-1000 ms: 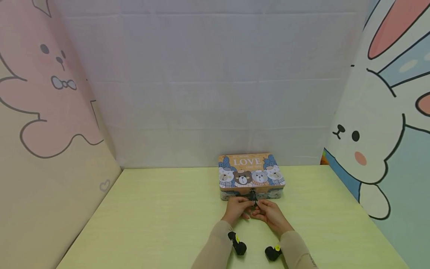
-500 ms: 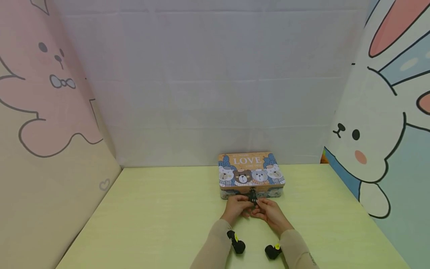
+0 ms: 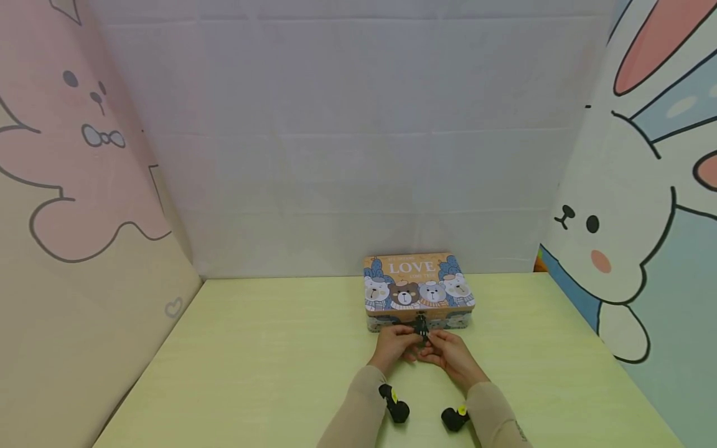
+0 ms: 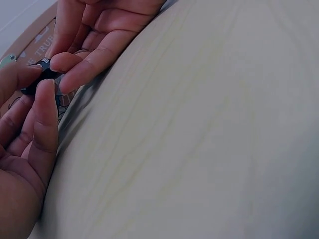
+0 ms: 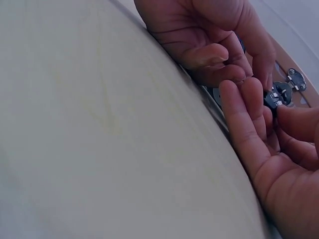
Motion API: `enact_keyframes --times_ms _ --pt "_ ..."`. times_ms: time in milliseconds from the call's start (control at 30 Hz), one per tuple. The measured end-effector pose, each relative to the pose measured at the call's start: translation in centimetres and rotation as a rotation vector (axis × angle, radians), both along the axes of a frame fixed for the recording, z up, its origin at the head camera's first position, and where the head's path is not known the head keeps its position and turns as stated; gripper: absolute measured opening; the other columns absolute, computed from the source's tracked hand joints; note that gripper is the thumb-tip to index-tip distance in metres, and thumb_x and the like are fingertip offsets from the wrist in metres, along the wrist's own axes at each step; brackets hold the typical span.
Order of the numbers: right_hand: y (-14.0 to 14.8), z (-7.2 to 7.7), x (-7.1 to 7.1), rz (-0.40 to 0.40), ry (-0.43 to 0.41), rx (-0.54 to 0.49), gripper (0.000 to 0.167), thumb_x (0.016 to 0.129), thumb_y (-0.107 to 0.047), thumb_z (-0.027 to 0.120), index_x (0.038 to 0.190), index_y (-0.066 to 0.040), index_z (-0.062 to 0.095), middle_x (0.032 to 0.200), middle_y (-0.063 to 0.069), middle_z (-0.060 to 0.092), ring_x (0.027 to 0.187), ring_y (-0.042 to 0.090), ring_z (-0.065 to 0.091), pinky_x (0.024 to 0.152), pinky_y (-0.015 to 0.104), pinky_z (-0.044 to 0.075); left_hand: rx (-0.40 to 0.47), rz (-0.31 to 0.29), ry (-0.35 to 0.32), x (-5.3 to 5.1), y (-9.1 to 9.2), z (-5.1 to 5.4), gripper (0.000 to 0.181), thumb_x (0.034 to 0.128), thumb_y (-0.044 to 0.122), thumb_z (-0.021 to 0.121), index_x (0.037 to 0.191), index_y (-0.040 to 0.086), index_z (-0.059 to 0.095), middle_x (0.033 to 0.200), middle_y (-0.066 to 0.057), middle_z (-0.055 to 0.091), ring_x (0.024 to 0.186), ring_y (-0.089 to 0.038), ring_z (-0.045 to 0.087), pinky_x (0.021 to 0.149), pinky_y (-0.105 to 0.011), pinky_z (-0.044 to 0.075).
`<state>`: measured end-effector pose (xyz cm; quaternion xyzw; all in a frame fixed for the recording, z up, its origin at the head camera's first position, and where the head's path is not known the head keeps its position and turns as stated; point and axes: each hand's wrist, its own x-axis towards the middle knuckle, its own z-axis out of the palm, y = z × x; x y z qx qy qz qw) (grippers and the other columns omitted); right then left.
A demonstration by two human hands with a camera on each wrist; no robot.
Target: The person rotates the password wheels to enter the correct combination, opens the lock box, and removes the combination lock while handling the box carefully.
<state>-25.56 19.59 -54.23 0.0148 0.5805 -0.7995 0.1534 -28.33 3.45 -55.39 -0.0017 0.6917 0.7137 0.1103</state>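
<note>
A tin box (image 3: 416,281) printed with bears and the word LOVE lies lid shut on the table. At its front latch (image 5: 296,79) is a small black combination padlock (image 3: 421,326) with pale marks on its dials. My left hand (image 3: 394,348) pinches the padlock from the left. From the other side my right hand (image 3: 455,359) grips it between thumb and fingers, with the thumb by the dials in the right wrist view. Fingers of both hands cover much of the padlock (image 4: 46,69), so its shackle is hard to make out.
The pale yellow-green table (image 3: 269,361) spreads to both sides of the box. A white cloth backdrop (image 3: 347,143) rises behind it. Side panels with a pink cartoon animal (image 3: 106,180) and a white rabbit (image 3: 622,249) flank the table. Black wrist cameras (image 3: 398,410) sit at the cuffs.
The head view has shifted very slightly. Both hands stay at the padlock, with only tiny finger movement at most, and the box has not moved.
</note>
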Motion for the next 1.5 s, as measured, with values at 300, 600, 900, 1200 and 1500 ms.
enact_keyframes --times_ms 300,600,900,1200,1500 --pt "0.3 -0.4 0.0 0.003 0.015 0.011 0.019 0.108 -0.005 0.034 0.111 0.002 0.052 0.089 0.007 0.054 0.077 0.013 0.063 0.079 0.03 0.06 -0.013 -0.019 0.015 0.0 0.0 0.0 0.028 0.088 0.007 0.074 0.111 -0.009 0.07 0.076 -0.01 0.072 0.05 -0.008 0.062 0.047 -0.026 0.057" --pt "0.2 -0.3 0.0 -0.009 0.005 0.009 0.018 0.108 -0.005 0.035 0.114 0.005 0.05 0.091 0.008 0.053 0.076 0.013 0.063 0.079 0.031 0.06 -0.004 -0.006 0.053 0.2 0.0 -0.5 0.029 0.0866 0.007 0.076 0.11 -0.01 0.07 0.08 -0.012 0.073 0.049 -0.009 0.063 0.048 -0.028 0.058" --pt "0.1 -0.1 0.1 -0.024 -0.005 0.01 0.022 0.108 -0.007 0.039 0.121 0.008 0.048 0.091 0.007 0.055 0.076 0.013 0.063 0.08 0.032 0.06 0.114 0.094 0.109 0.9 0.3 -0.2 0.029 0.0821 -0.003 0.076 0.109 -0.01 0.067 0.084 -0.012 0.073 0.065 -0.012 0.067 0.049 -0.022 0.056" --pt "-0.2 -0.3 0.0 -0.073 -0.01 -0.026 0.019 0.107 -0.006 0.043 0.105 -0.001 0.061 0.086 0.007 0.06 0.071 0.011 0.064 0.077 0.033 0.061 0.136 0.188 0.166 1.6 0.6 0.1 0.023 0.0798 -0.008 0.077 0.101 -0.012 0.069 0.084 -0.019 0.072 0.068 -0.016 0.067 0.051 -0.025 0.058" --pt "-0.7 -0.3 0.1 -0.155 -0.021 0.005 0.037 0.105 -0.003 0.045 0.138 0.016 0.043 0.086 0.01 0.061 0.068 0.011 0.063 0.073 0.033 0.062 0.146 0.191 0.178 1.7 0.7 -0.2 0.02 0.0826 -0.005 0.075 0.1 -0.014 0.07 0.084 -0.018 0.073 0.072 -0.02 0.071 0.053 -0.025 0.059"
